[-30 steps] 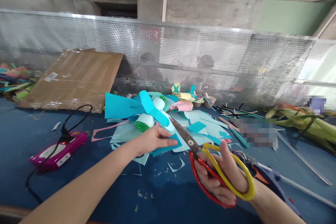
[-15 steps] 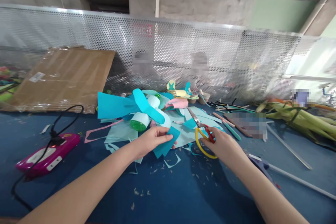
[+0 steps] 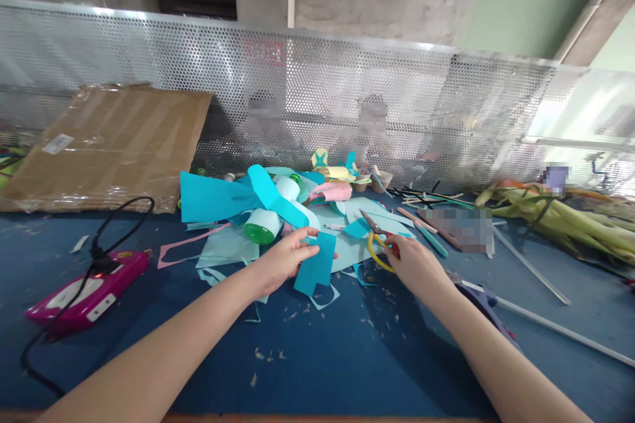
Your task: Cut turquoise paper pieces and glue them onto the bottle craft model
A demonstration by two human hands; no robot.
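over the blue table (image 3: 317, 370), the left hand (image 3: 294, 254) pinches a bright blue paper piece (image 3: 319, 264) between thumb and fingers, near the green-ended paper model (image 3: 262, 223). to its right, the right hand (image 3: 417, 263) has its fingers curled closed on the scissors (image 3: 380, 236), blades pointing away.

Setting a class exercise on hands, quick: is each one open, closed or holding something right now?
Left hand: closed, holding blue paper.
Right hand: closed, holding scissors by the handles.
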